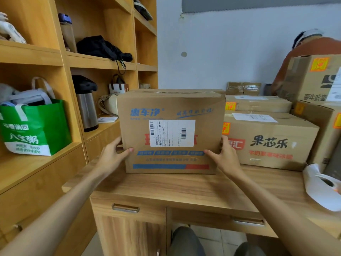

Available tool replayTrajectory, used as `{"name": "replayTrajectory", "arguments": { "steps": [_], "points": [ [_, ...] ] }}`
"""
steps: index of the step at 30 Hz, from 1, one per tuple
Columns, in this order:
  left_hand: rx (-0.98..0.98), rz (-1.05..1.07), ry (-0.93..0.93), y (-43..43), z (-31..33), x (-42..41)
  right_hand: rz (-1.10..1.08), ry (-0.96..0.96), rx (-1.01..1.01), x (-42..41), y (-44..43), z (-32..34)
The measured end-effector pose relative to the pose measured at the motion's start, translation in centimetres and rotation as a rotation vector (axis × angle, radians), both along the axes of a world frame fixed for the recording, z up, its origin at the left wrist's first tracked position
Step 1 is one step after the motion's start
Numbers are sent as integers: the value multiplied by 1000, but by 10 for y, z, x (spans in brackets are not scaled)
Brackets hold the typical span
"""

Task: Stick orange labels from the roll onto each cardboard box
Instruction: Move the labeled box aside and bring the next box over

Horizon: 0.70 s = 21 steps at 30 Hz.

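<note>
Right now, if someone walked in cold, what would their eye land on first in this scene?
The big cardboard box standing in the middle of the desk, a white shipping label on its front, gripped at its sides by the left hand and right hand. Next come the orange labels on the stacked boxes to its right, and the bright green bag on the shelf at left.

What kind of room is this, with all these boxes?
Probably a small office handling parcels: brown cardboard boxes with white shipping slips and orange stickers crowd a wooden desk, beside wooden shelves of bags.
</note>
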<state>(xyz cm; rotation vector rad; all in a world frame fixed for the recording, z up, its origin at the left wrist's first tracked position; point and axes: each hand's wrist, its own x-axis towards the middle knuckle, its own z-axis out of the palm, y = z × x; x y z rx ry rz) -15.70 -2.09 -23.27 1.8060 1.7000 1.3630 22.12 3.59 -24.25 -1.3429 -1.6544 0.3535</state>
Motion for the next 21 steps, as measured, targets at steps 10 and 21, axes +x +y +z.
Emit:
{"name": "replayTrajectory", "arguments": {
  "steps": [10, 21],
  "points": [
    [31, 364, 690, -19, 17, 52, -34, -326, -1, 44, -17, 9],
    [156, -450, 739, 24, 24, 298, -128, -700, 20, 160, -56, 29]
  ]
}}
